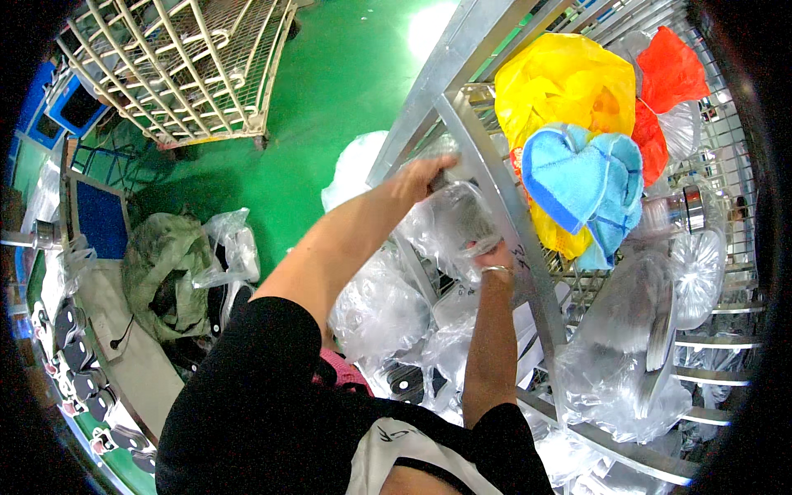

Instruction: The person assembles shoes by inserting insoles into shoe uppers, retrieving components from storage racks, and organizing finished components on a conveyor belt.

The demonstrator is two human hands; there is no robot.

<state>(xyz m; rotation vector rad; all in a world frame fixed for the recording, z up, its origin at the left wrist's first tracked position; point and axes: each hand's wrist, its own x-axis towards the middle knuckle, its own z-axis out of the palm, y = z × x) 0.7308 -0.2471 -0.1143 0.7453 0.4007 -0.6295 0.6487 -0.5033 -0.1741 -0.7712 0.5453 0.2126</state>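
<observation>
A clear plastic bag (455, 213) with something grey inside lies between my hands, beside a slanting metal frame bar (513, 216). My left hand (429, 175) is closed on its far end, fingers partly hidden by plastic. My right hand (495, 257), with a bracelet at the wrist, grips the near right side of the bag. What the bag contains is too blurred to name. More clear plastic bags (381, 309) are heaped below and to the left of it, close to my body.
Right of the bar, a wire cage holds a yellow bag (561, 82), a light-blue towel (582, 177), a red bag (670, 70) and filled clear bags (623, 330). A cream wire cart (186, 74) stands far left on green floor (338, 66). Dark rounded parts (82, 359) line the left.
</observation>
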